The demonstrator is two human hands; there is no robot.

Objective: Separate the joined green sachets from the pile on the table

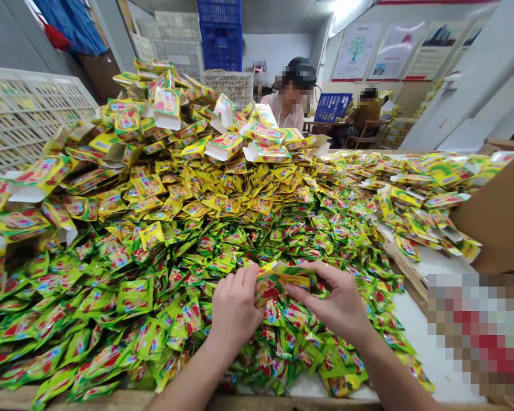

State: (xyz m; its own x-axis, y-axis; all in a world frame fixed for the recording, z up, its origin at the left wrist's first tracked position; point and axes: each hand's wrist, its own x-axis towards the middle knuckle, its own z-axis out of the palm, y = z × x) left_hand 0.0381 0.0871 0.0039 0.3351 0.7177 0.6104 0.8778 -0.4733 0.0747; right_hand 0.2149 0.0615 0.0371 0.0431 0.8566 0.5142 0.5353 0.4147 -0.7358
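My left hand [237, 305] is closed round a small printed carton [267, 288], held above the heap with its end flaps toward the right. At the carton's right end, my right hand [336, 294] pinches yellow-and-green sachets [302, 279] between thumb and fingers. The sachets lie at the carton's mouth; how far they are inside I cannot tell. Under and around both hands spreads a deep heap of green sachets [137, 295], with yellow sachets [235, 185] behind them.
Open-ended cartons [167, 105] are piled at the back left beside a white crate [34, 108]. More cartons [437, 171] lie at right near a brown cardboard box [497, 217]. A wooden strip [402, 265] edges the table. A person [293, 94] sits across the heap.
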